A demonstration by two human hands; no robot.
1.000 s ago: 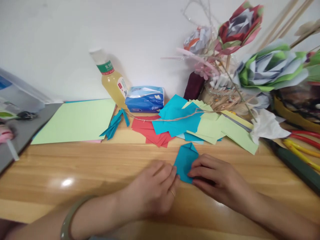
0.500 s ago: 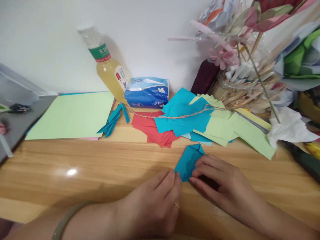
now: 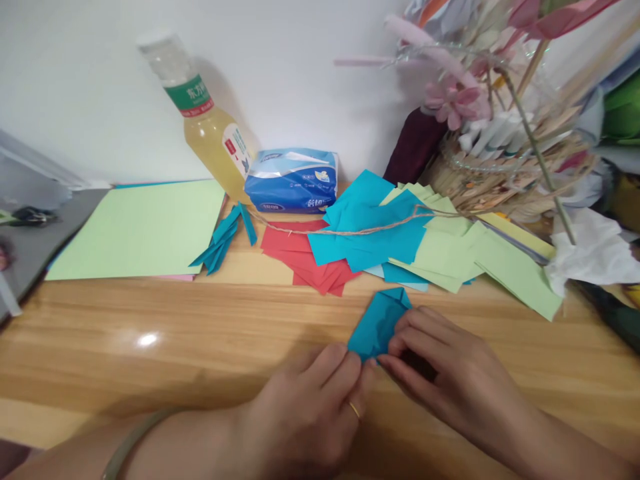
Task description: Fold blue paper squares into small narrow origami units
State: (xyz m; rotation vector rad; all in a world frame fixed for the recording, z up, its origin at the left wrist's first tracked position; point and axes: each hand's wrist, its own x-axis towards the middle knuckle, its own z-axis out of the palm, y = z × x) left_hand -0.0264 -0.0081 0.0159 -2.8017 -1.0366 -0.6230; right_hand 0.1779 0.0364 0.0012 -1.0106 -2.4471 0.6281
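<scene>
Between my two hands a small folded piece of blue paper (image 3: 376, 325) lies on the wooden table (image 3: 190, 320). My left hand (image 3: 320, 393), with a ring on one finger, pinches the paper's near left corner. On the right edge, the fingers and thumb of my right hand (image 3: 440, 360) are closed on the same paper. Its far end shows folded-in corners, while its near edge is partly covered by my fingertips. Just beyond lie loose blue sheets (image 3: 370, 230) and red sheets (image 3: 315, 257).
Folded blue strips (image 3: 220, 240) lie beside a stack of large light green paper (image 3: 140, 230). Behind stand a bottle of yellow drink (image 3: 210, 140) and a tissue pack (image 3: 293, 183). Green sheets (image 3: 445, 243), twine (image 3: 345, 233), crumpled tissue (image 3: 590, 247) and a woven basket of paper flowers (image 3: 480, 167) are at right.
My left hand's fingers have shifted slightly along the near edge of the blue paper toward my right hand. The right hand keeps its grip. The camera view has moved a little.
</scene>
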